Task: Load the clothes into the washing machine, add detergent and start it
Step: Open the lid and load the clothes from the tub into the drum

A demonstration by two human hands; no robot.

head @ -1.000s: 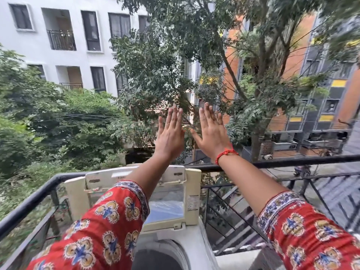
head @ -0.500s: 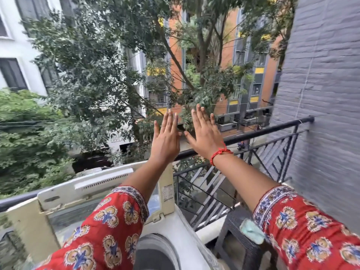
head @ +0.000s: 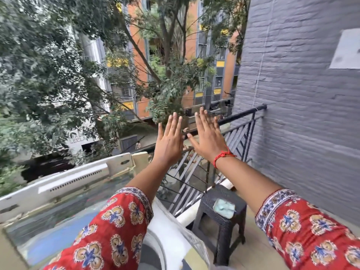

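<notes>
Out over the balcony railing (head: 241,115), both hands are raised with fingers straight and together, palms facing away, holding nothing. The left hand (head: 169,142) and the right hand (head: 208,140) sit just beside each other, thumbs nearly meeting, neither touching any object. A red thread bracelet (head: 222,156) circles the right wrist, and red patterned sleeves cover both forearms.

One washing machine (head: 169,227) lies below and to the left of the fingers, its lid (head: 64,182) swung up, with the long edge running left to right along the rail side. The left hand looks nearer to it; reaching the tub would mean dropping both hands down and back toward the body. No clothes and no detergent can be made out. One dark stool (head: 224,217) stands at the machine's right edge, carrying one pale green object (head: 224,208).
</notes>
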